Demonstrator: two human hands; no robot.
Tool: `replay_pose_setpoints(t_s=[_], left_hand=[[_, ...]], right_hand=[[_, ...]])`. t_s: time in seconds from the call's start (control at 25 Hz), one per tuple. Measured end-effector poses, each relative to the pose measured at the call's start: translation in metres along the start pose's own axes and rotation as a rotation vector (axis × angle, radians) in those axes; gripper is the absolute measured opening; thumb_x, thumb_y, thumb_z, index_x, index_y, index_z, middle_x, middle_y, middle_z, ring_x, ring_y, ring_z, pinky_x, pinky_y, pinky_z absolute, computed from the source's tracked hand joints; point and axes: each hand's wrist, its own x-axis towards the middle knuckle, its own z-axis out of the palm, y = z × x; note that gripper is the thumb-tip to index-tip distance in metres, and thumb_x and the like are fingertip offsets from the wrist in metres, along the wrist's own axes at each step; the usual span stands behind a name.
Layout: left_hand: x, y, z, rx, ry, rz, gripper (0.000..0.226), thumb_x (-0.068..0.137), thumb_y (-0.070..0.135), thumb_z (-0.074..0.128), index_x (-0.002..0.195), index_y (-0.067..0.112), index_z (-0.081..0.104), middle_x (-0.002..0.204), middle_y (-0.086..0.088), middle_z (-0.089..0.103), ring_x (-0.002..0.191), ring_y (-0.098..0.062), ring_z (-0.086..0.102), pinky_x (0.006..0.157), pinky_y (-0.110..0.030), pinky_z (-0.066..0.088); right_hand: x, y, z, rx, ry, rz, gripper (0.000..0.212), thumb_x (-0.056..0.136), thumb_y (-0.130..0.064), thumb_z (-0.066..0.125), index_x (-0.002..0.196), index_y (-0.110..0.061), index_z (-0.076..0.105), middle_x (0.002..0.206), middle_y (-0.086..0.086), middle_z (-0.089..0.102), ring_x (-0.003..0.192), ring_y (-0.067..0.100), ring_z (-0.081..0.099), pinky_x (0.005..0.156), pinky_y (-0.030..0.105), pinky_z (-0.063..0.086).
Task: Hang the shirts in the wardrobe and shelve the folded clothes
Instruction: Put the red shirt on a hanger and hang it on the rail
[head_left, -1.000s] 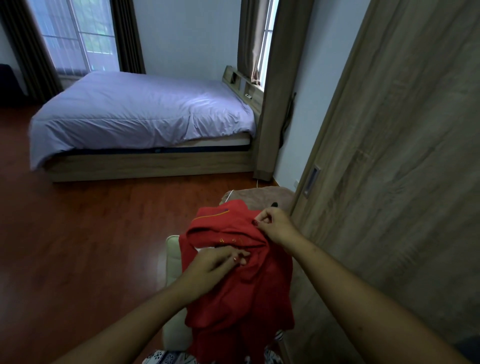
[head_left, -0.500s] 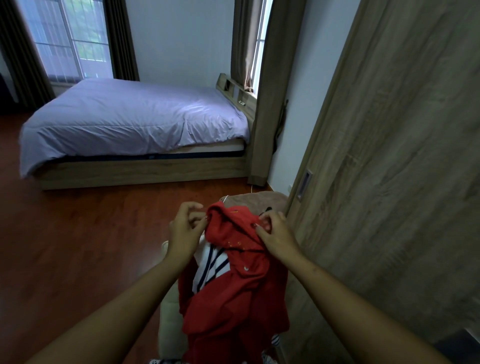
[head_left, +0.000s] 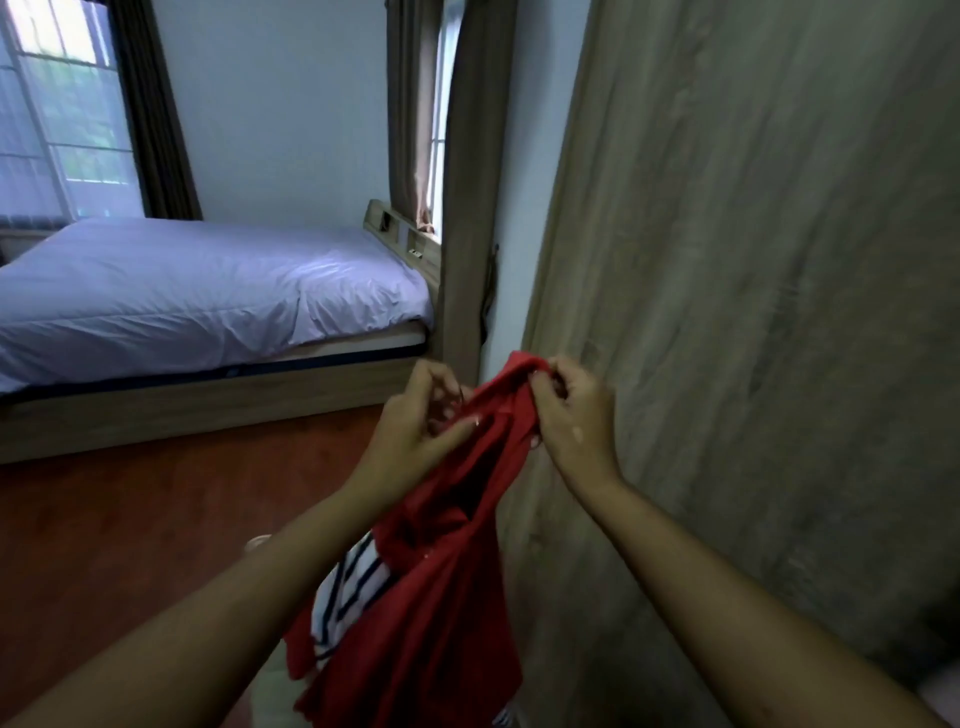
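— Where do we have the red shirt right now?

— Up in front of us, bunched at its top edge between both hands, just beside the wardrobe door. Our right hand is closed on the highest fold, fingers curled over the cloth. Our left hand is pinching the fabric a little lower and to the left, thumb pressed against the fingers.

— And how does the rest of it lie?

— It hangs straight down from the grip, long axis close to vertical, trailing toward our body between the forearms. A striped garment shows behind it, low and to the left; we cannot tell whether it is caught up with the shirt or resting on something beneath.

— Do we see a hanger?

— No, none that we can make out. The picture is blurred around the fingers.

— So what does the next move turn on?

— As we judge it, on the door. It is shut and stands to the right, touching or nearly touching the shirt's top edge. Our right hand is the nearer one to it, so it would likely have to let go and open the door while the left carries the whole shirt. We'd want the left pinch firmer first, or the cloth may slide.
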Motion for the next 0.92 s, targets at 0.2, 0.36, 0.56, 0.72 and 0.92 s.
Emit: replay_pose_setpoints(t_s=[0.2, 0.36, 0.56, 0.72, 0.92], left_hand=[[-0.012, 0.029, 0.051, 0.426, -0.294, 0.157, 0.007, 0.089, 0.041, 0.048, 0.095, 0.04, 0.046, 0.096, 0.021, 0.055, 0.083, -0.014, 0.063, 0.073, -0.037, 0.053], [0.009, 0.085, 0.086, 0.387, -0.253, 0.289, 0.035, 0.083, 0.028, 0.049, 0.117, 0.031, 0.057, 0.124, 0.013, 0.059, 0.107, -0.008, 0.062, 0.086, -0.033, 0.053], [0.048, 0.191, 0.149, 0.344, -0.113, 0.408, 0.057, 0.068, 0.017, 0.049, 0.125, 0.011, 0.053, 0.127, -0.01, 0.059, 0.116, -0.02, 0.052, 0.099, -0.021, 0.036], [0.057, 0.261, 0.209, 0.191, -0.222, 0.436, 0.069, 0.056, 0.006, 0.054, 0.125, 0.001, 0.054, 0.126, -0.015, 0.059, 0.117, -0.017, 0.051, 0.1, -0.011, 0.03], [0.052, 0.313, 0.278, 0.125, -0.4, 0.489, 0.063, 0.061, 0.002, 0.058, 0.124, 0.006, 0.054, 0.124, -0.01, 0.058, 0.117, -0.023, 0.053, 0.096, -0.018, 0.034]], right_hand=[[0.02, -0.034, -0.141, -0.081, 0.342, -0.056, 0.022, 0.083, -0.016, 0.054, 0.062, -0.01, 0.06, 0.05, -0.005, 0.043, 0.048, 0.003, 0.039, 0.051, 0.027, 0.036], [0.004, -0.04, -0.264, -0.193, 0.535, -0.115, 0.023, 0.073, -0.023, 0.05, 0.052, -0.019, 0.043, 0.048, -0.005, 0.034, 0.047, 0.002, 0.03, 0.051, 0.025, 0.03], [-0.034, -0.03, -0.381, -0.301, 0.641, -0.101, 0.015, 0.066, -0.017, 0.051, 0.065, -0.027, 0.041, 0.056, -0.006, 0.038, 0.051, 0.005, 0.034, 0.053, 0.022, 0.032], [-0.041, -0.028, -0.447, -0.43, 0.617, -0.06, 0.018, 0.065, -0.012, 0.05, 0.082, -0.015, 0.056, 0.086, 0.005, 0.056, 0.075, 0.014, 0.052, 0.071, 0.016, 0.044], [-0.035, -0.01, -0.517, -1.039, 0.57, 0.362, 0.031, 0.082, -0.026, 0.058, 0.109, -0.012, 0.056, 0.129, 0.019, 0.04, 0.119, 0.038, 0.036, 0.101, 0.047, 0.034]])
